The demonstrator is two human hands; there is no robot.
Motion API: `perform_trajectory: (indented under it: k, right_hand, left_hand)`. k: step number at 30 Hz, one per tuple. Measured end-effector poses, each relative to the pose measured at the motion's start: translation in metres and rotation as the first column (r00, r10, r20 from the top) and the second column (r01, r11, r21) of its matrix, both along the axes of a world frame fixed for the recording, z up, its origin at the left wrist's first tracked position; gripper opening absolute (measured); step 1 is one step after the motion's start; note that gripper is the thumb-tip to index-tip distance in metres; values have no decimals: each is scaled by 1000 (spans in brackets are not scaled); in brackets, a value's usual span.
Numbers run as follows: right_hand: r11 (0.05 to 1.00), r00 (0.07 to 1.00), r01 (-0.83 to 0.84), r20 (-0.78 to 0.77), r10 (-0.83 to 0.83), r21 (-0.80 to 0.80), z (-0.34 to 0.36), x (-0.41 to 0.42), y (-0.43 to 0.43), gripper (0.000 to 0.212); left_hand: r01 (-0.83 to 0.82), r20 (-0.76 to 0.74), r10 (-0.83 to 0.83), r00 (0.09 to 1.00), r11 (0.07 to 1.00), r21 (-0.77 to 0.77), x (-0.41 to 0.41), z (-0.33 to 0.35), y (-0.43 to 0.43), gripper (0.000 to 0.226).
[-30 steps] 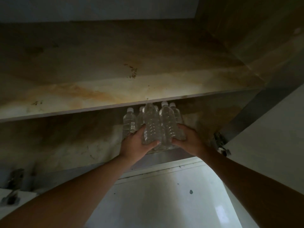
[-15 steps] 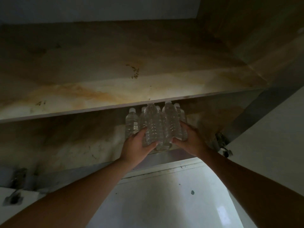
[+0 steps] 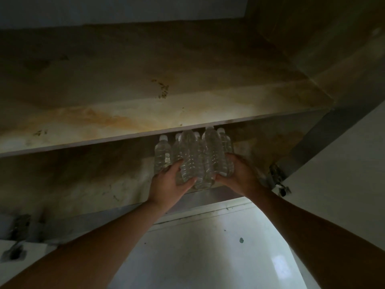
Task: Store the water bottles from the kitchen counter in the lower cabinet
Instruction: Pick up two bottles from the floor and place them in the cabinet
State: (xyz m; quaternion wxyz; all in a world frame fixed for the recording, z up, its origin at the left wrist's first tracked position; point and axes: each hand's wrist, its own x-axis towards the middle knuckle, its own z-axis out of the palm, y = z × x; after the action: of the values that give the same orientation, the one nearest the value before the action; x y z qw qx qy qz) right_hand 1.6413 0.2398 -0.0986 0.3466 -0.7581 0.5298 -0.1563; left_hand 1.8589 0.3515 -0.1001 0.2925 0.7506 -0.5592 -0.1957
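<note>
Several clear water bottles (image 3: 210,155) with white caps stand bunched together on the bottom floor of the lower cabinet (image 3: 87,180), just under the stained middle shelf (image 3: 116,122). My left hand (image 3: 169,184) cups the bunch from the left, fingers around a front bottle (image 3: 188,157). My right hand (image 3: 239,176) presses against the bunch from the right. One bottle (image 3: 162,155) stands slightly apart at the left, beside my left thumb. The bottle bases are hidden behind my hands.
The cabinet interior is dim and stained. An open white door (image 3: 341,178) with a metal hinge (image 3: 277,178) hangs at the right. Another hinge (image 3: 16,240) sits at the lower left. White glossy floor (image 3: 208,253) lies below the cabinet's front edge.
Both hands have pushed the bunch of bottles a little further back and up under the shelf; the grip looks the same.
</note>
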Motion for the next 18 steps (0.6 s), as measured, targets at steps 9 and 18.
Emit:
perform_trajectory:
  k: [9, 18]
  right_hand:
    - [1000, 993, -2, -115, 2, 1, 12, 4, 11, 83]
    - [999, 982, -8, -187, 15, 36, 28, -6, 26, 74]
  left_hand:
    - [115, 62, -115, 991, 993, -2, 6, 9, -1, 53]
    - [104, 152, -130, 980, 980, 170, 17, 22, 14, 79]
